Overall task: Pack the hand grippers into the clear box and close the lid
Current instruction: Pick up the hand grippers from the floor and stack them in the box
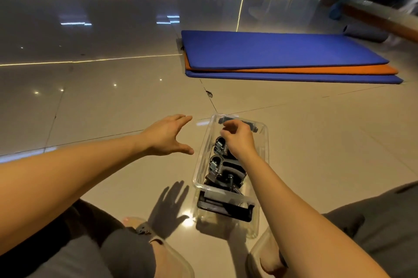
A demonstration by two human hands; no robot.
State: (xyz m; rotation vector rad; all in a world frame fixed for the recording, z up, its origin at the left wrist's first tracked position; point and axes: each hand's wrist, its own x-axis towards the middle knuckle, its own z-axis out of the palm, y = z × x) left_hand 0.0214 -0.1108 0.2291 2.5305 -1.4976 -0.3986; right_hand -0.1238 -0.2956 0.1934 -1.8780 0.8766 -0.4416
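Grey-clad knees (384, 221) flank the open-topped clear box (199, 164) on the tiled floor (113, 108). Black hand grippers (217, 164) with steel springs lie inside it. The right hand (237, 139) hovers over its far end, fingers curled; I cannot tell whether they pinch anything. The left hand (167, 137) hangs spread, holding nothing, just left of the box. Stacked blue and orange mats (282, 51) lie beyond.

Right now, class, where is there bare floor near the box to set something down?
Bare floor lies right of the box, up to the mats, and to the left beyond the left hand. Crowded: the box holds grippers under the right hand, and legs hem its near end.
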